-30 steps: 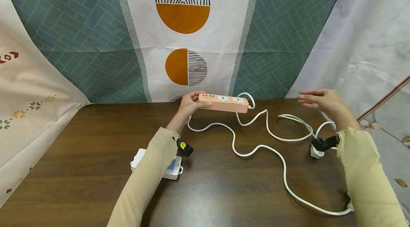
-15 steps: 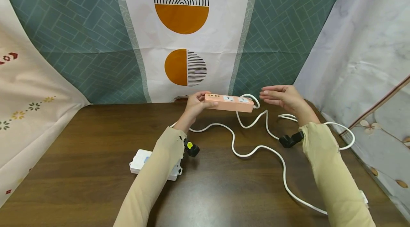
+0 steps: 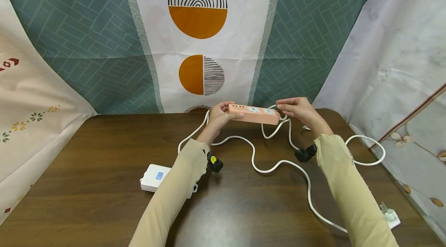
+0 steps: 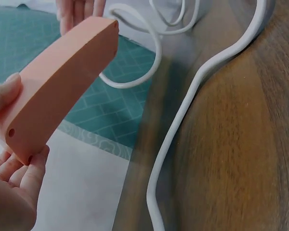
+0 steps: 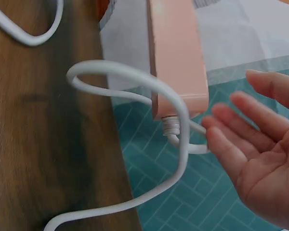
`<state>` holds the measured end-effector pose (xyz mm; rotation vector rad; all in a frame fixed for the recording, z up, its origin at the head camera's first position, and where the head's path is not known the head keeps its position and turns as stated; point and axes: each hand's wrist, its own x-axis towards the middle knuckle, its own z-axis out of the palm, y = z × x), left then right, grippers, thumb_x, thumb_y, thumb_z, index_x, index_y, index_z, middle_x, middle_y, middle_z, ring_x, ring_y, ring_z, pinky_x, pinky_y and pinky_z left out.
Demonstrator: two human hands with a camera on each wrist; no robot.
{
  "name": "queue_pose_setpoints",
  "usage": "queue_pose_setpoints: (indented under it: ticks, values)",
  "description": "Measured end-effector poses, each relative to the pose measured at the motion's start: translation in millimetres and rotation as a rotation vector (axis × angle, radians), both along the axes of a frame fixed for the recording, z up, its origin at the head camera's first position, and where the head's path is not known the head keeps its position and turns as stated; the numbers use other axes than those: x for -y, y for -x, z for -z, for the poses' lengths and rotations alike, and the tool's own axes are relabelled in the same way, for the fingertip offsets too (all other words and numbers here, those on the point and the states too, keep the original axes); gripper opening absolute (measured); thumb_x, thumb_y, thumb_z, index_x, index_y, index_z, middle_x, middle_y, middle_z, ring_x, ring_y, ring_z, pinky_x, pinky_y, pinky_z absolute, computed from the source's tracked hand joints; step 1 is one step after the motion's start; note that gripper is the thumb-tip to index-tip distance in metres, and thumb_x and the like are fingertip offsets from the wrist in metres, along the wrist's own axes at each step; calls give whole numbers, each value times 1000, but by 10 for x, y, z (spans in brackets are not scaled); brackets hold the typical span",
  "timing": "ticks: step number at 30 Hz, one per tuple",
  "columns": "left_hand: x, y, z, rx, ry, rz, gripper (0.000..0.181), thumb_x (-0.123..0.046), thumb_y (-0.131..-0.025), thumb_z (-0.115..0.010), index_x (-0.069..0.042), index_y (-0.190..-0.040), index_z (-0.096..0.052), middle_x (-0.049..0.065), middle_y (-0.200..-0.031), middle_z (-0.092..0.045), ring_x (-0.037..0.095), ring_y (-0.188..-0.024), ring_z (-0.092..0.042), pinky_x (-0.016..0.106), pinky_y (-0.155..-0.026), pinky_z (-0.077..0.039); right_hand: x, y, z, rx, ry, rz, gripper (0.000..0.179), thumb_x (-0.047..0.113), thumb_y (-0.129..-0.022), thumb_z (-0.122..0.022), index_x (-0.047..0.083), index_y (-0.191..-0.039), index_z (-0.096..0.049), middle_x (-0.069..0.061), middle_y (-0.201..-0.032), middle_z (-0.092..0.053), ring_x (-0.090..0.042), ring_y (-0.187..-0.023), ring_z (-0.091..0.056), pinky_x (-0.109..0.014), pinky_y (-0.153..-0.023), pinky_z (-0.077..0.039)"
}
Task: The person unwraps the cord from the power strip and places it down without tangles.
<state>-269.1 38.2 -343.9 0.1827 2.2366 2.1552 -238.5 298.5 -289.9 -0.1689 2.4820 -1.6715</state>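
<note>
A pink power strip with USB ports and white socket faces is held up over the back of the table. My left hand grips its left end, thumb on the front side, as the left wrist view shows from below. Beside the strip's right end is my right hand, its fingers extended and holding nothing. In the right wrist view that hand has its fingertips close to the white cord, which leaves the strip's end through a ribbed collar.
A white power strip lies at left on the brown table, partly hidden by my left sleeve. Its white cord winds across the table. At right, a white plug shows beside my right sleeve. Patterned cloth hangs behind.
My right hand has moved left from the table's right side to the pink strip's end. My left hand has carried the pink power strip slightly to the right.
</note>
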Motion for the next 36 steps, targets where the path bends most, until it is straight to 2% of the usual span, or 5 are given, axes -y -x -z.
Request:
queue_pose_setpoints:
  ticks: [5,9,18,26,36]
  values:
    - [-44,2,32,-13,24,2,54,-7,-66,-80,-2,-115,-58,12,-104,-62,15,-88,-55,20,-72,-43,-27,72,97,14,-230,-55,55,22,-86,-61,-5,-131,-43,-24,-134,-43,-32,-122,-41,-46,-99,-34]
    - [-67,13,60,-14,35,-4,53,-8,-66,-80,-3,-114,-59,13,-104,-63,14,-87,-56,20,-72,-43,-31,108,159,19,-298,-121,61,18,-82,-66,-9,-131,-40,-26,-133,-42,-38,-123,-38,-48,-99,-32]
    - [-140,22,86,-19,29,11,55,-8,-66,-80,-2,-116,-58,13,-106,-63,16,-89,-57,21,-72,-44,-60,177,217,48,-406,-219,68,14,-79,-70,-14,-131,-37,-28,-131,-43,-38,-119,-43,-46,-97,-35]
    - [-216,59,138,-20,66,75,58,-6,-67,-79,1,-119,-56,15,-105,-62,16,-88,-56,19,-69,-44,-105,202,263,19,-495,-272,59,11,-72,-75,-14,-119,-51,-23,-108,-62,-16,-87,-59,-28,-75,-47]
    - [-372,121,146,-168,532,178,51,-18,-70,-79,0,-112,-57,12,-100,-61,22,-89,-55,28,-75,-43,-227,242,382,-63,-646,-218,52,6,-66,-74,-8,-114,-59,-16,-99,-66,-14,-75,-49,-25,-65,-41]
